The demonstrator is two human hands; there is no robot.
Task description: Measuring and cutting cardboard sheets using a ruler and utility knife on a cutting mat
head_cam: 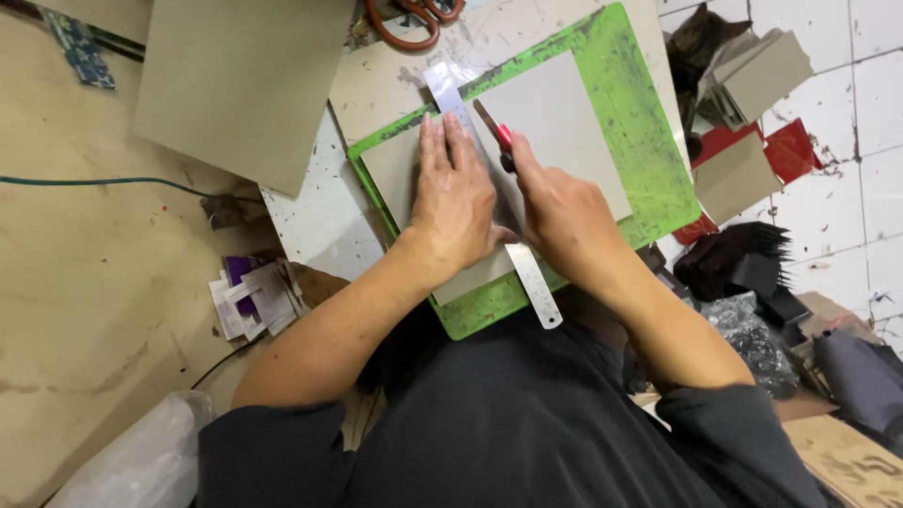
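We note grey board (555, 122) flat on green mat (640, 141) | steel ruler (489, 188) runs long-axis away from the body, between both hands | left hand (456, 202) open, pressing ruler | right hand (560, 212) closed on red knife (503, 141), touching ruler's right edge.

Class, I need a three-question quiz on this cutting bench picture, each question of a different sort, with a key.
1. True or false: the left hand presses flat on the metal ruler.
2. Which thing does the right hand hold? A scissors B red-handled knife C pencil
3. What colour is the cutting mat under the grey board?

Key: 1 true; 2 B; 3 green.
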